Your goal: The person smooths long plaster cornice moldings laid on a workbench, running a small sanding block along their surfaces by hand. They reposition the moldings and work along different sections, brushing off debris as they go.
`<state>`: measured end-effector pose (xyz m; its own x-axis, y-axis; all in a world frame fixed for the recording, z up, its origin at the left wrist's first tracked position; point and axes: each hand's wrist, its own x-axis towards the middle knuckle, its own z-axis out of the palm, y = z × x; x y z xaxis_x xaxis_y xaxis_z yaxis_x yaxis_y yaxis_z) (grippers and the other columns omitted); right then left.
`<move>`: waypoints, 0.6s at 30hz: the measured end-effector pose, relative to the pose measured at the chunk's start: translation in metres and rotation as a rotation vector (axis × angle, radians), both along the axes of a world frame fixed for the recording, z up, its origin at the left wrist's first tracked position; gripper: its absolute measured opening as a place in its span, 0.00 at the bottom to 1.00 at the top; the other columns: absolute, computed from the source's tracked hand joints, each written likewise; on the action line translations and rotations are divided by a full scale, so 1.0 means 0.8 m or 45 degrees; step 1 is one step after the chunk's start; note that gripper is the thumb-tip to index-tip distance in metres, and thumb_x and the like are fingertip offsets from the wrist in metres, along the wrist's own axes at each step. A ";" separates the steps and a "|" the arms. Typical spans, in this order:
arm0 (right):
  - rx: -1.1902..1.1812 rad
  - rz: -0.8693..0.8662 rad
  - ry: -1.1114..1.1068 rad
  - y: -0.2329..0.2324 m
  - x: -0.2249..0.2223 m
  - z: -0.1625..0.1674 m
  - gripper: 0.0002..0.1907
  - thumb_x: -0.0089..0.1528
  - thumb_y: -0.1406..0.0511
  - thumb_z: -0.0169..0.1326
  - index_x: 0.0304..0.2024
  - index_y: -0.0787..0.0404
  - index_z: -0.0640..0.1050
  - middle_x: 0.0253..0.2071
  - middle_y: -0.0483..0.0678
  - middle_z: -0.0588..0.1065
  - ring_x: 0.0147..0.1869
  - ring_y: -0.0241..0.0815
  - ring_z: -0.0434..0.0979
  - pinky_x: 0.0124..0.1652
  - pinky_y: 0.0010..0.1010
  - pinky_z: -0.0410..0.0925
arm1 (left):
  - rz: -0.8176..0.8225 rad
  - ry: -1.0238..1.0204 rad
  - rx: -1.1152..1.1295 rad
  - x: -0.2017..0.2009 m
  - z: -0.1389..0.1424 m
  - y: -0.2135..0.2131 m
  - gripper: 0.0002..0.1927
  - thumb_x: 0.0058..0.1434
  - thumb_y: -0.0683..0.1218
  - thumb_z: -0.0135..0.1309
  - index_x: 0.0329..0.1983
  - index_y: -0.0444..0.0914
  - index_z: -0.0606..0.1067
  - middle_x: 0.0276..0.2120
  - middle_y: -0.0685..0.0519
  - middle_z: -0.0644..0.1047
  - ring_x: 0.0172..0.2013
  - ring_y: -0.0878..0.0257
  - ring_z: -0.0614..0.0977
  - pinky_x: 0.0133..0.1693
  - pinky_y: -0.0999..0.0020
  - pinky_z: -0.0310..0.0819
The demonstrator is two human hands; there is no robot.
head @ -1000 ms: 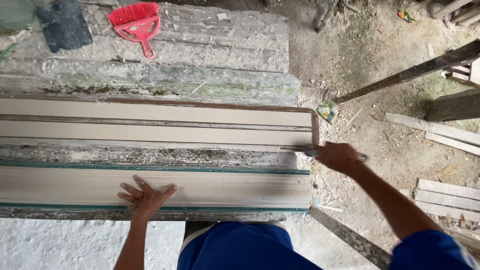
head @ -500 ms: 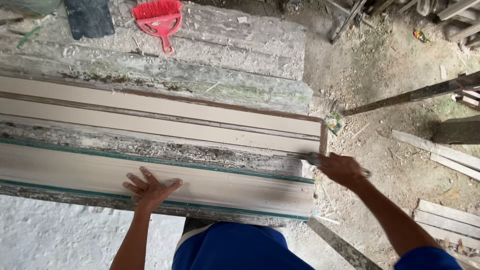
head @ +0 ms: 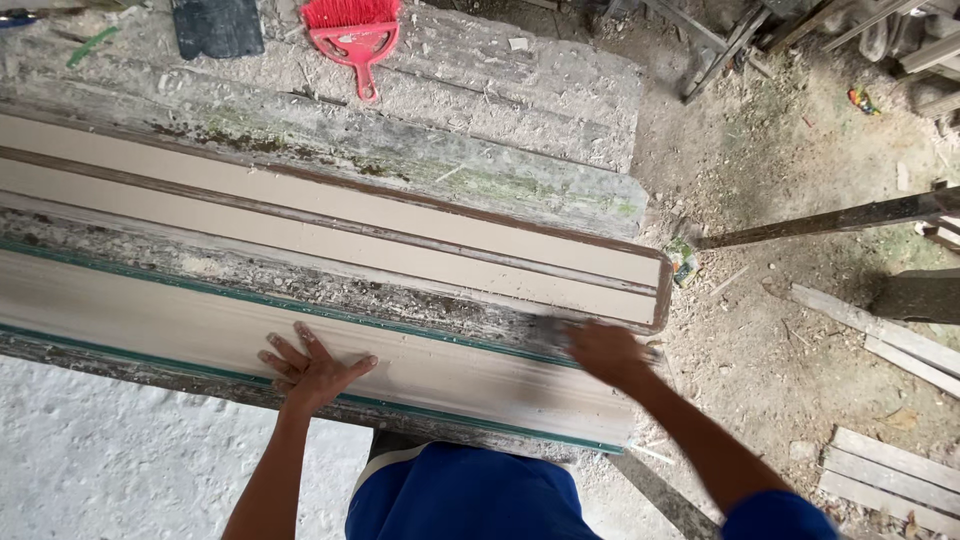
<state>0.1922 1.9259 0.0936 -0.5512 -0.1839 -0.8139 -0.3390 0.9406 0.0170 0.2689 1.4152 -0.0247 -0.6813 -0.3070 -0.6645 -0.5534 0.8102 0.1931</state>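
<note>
A: How is the long pale panel (head: pixel 200 325) kept in place?

B: It is pinned by the left hand (head: pixel 312 368), which is pressed flat on it with fingers spread wide and nothing gripped; the palm sits near the panel's lower edge, in the lower middle of the frame. The pressure seems meant to stop the piece from sliding on the worktop (head: pixel 480 180)

A: And the right hand (head: pixel 603 352)?

B: It is seen at the centre right, over the panel's right end, blurred by motion. Whether anything is held in it, or how far it is closed, cannot be told (a faint smear beside the fingers may be a tool or only blur)

A: How is the panel itself described?

B: A long moulded strip, cream in colour, is laid across the frame from the left edge to just right of centre, edged in green along both long sides. Its surface looks smooth and curved in profile. A rough, crusted band (head: pixel 300 285) is seen between it and a second cream panel (head: pixel 400 235), which is framed in brown and lies parallel above it

A: What else is noted?

B: A red hand brush (head: pixel 352 28) and a dark pad (head: pixel 215 25) are left at the top of the frame on the dusty boards, well apart from both hands. Loose planks (head: pixel 880 335) lie on the dirt floor (head: pixel 800 150) at the right
</note>
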 end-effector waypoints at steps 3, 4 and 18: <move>-0.196 -0.280 0.258 0.128 0.038 0.013 0.23 0.68 0.41 0.41 0.59 0.36 0.76 0.56 0.42 0.78 0.48 0.37 0.84 0.39 0.28 0.76 | 0.026 0.019 0.019 -0.001 0.002 0.001 0.78 0.38 0.86 0.45 0.78 0.35 0.31 0.70 0.25 0.23 0.67 0.18 0.24 0.59 0.17 0.35; -0.006 -0.258 0.305 0.162 0.044 0.012 0.24 0.69 0.42 0.40 0.63 0.36 0.72 0.56 0.42 0.77 0.43 0.37 0.85 0.34 0.28 0.77 | 0.034 0.015 0.025 -0.001 0.003 0.000 0.78 0.39 0.86 0.45 0.78 0.36 0.31 0.71 0.25 0.23 0.67 0.19 0.23 0.59 0.17 0.35; -0.376 0.313 0.566 -0.030 -0.006 -0.032 0.22 0.69 0.51 0.39 0.63 0.45 0.69 0.56 0.48 0.77 0.44 0.46 0.80 0.30 0.38 0.77 | 0.017 0.001 0.137 -0.006 0.034 0.006 0.73 0.44 0.82 0.48 0.79 0.39 0.32 0.72 0.32 0.20 0.68 0.25 0.19 0.59 0.15 0.31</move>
<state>0.1876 1.9017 0.0683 -0.7404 -0.5332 -0.4093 -0.5678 0.8220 -0.0435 0.2638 1.4200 0.0026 -0.6780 -0.2426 -0.6938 -0.5636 0.7775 0.2789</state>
